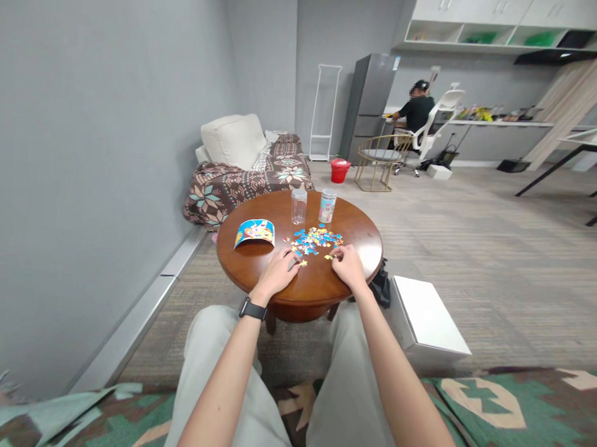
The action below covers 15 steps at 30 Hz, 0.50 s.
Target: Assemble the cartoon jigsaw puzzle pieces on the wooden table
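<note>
A heap of small jigsaw puzzle pieces (314,239), mostly blue, yellow and pink, is spread on the round brown table (246,266). My left hand (279,270) rests on the tabletop with its fingers apart, just left of a loose yellow piece (303,263). At the right front of the heap, my right hand (348,265) has its fingertips closed at a yellow puzzle piece (329,256). A curved picture sheet (256,231) in blue and yellow stands left of the heap. Behind the pieces are a clear jar (298,209) and a printed canister (327,207).
A white box (429,310) stands on the floor right of the table, with a black bag (383,284) beside it. Beyond are a covered sofa (251,181), a red bucket (339,171) and a wire-frame chair (380,158). A person (418,113) sits at the far counter.
</note>
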{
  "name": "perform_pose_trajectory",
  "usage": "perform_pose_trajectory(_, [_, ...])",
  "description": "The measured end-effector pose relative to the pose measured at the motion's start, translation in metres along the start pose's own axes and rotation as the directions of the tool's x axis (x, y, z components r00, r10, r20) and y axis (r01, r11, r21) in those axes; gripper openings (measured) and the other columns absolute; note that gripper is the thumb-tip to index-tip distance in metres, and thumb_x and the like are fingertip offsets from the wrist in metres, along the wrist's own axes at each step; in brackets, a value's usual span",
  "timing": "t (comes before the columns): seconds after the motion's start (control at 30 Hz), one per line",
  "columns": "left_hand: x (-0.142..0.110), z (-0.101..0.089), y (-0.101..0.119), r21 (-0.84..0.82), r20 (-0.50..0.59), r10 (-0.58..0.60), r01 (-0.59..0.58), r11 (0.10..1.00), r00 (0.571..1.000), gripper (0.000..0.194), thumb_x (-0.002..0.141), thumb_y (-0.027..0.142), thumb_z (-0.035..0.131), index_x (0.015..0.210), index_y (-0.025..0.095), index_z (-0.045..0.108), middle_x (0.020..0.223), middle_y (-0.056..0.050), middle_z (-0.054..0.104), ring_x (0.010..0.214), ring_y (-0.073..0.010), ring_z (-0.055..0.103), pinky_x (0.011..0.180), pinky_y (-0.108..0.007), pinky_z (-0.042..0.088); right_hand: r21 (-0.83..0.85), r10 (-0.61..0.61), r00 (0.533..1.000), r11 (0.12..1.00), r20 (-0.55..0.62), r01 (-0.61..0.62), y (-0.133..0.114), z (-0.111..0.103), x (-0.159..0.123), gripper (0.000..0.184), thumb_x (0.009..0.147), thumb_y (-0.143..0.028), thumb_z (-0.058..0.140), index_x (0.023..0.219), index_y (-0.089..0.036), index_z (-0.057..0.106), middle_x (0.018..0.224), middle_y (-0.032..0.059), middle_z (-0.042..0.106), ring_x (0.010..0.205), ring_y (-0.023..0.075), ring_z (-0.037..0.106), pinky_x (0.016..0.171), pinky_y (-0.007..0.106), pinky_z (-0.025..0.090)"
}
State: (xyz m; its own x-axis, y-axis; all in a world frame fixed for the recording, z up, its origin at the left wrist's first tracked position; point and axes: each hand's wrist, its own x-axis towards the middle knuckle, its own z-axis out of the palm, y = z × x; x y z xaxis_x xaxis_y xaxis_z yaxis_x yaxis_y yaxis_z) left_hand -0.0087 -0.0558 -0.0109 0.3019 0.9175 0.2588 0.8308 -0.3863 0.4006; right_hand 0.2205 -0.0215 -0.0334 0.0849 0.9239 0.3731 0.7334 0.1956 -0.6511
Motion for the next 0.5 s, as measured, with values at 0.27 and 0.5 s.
perform_pose_trajectory(0.27, [0.0,0.0008,-0.0005,0.042,0.008,0.012,-0.012,0.999,1.0,0.031,0.098,0.03,0.05,0.122,0.026,0.069,0.137,-0.008,0.055,0.13,-0.0262,0.053,0.116,-0.043,0.039,-0.069,-0.003,1.0,0.998,0.015,0.004,-0.004,-0.0002,-0.0009,0.016,0.079,-0.017,0.06,0.087,-0.02,0.073,0.088,0.0044,0.053,0.085,0.0203,0.057,0.085,0.033,0.046])
perform_pose_trajectory(0.5, [0.0008,0.0026,-0.0023,0.054,0.015,0.01,-0.011,0.998,1.0,0.032,0.099,0.032,0.05,0.125,0.026,0.069,0.138,-0.009,0.054,0.131,-0.0268,0.053,0.117,-0.044,0.038,-0.071,-0.005,0.999,0.997,0.034,0.008,-0.0049,-0.0012,-0.001,0.007,0.08,-0.023,0.065,0.079,-0.02,0.071,0.088,0.0042,0.055,0.084,0.0199,0.057,0.085,0.033,0.046])
